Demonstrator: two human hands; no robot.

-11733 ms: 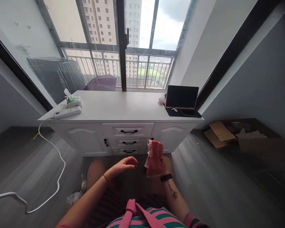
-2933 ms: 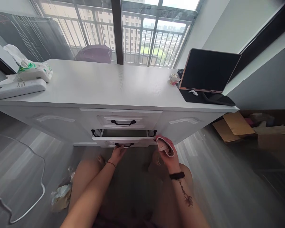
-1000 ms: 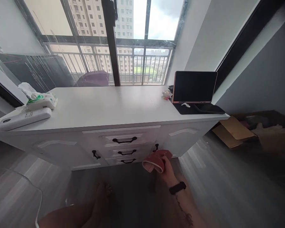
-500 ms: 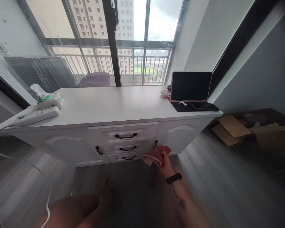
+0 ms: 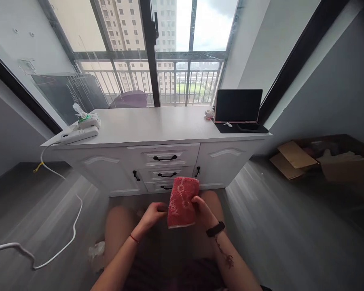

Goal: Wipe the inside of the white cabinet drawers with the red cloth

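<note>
A folded red towel (image 5: pixel 183 202) with a pale pattern and a light hem hangs in front of the lowest drawers, above my knees. My right hand (image 5: pixel 204 210) grips it by its right edge, thumb on the near face and the other fingers hidden behind the cloth. At the opposite edge, my left hand (image 5: pixel 154 214) has its fingers closed, the tips meeting the towel's left side. Behind the towel stands a white cabinet (image 5: pixel 121 171) with black handles.
On the cabinet top are a tablet (image 5: pixel 238 106) on a dark mat, a wipes pack (image 5: pixel 89 120) and a white power strip (image 5: pixel 79 135). Its cord (image 5: pixel 75 226) curls over the floor at left. An open cardboard box (image 5: pixel 336 165) sits at right. A crumpled clear bag (image 5: pixel 96 250) lies by my left leg.
My left hand has come into view and reached the towel's left edge. The towel, bunched in my right hand before, now shows a flat patterned face. The view has shifted slightly.
</note>
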